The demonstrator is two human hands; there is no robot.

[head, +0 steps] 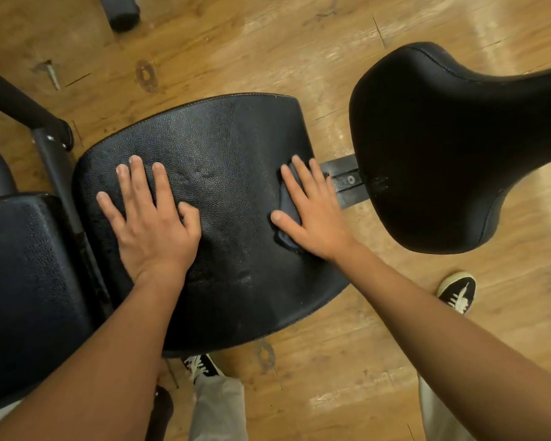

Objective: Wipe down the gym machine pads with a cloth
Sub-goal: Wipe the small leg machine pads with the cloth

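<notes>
Wiping of the middle pad (223, 148) is the step in hand, by my reading. The right hand (315, 218) lies flat on a dark cloth (289, 205), fingers (303, 183) straight and spread, pressing it down rather than gripping it. The cloth sits at the pad's 3 o'clock edge, mostly hidden under the palm. The left hand (150, 227) rests on the same pad toward 9 o'clock, fingers straight and splayed, holding nothing, seemingly bracing the pad. Both hands point toward 12 o'clock. The grained surface between them shows a faint sheen, but whether that is damp or only light I cannot tell.

Next move, as I judge it: slide the cloth from 3 o'clock toward 9 o'clock with steady downward pressure, and lift the left hand clear so the patch beneath it gets wiped too. Two more pads wait: a smooth pad (442, 148) at 3 o'clock of this one, past a metal bracket (347, 183), and a second grained pad (23, 281) at 9 o'clock. Neither is touched by a hand now.
</notes>
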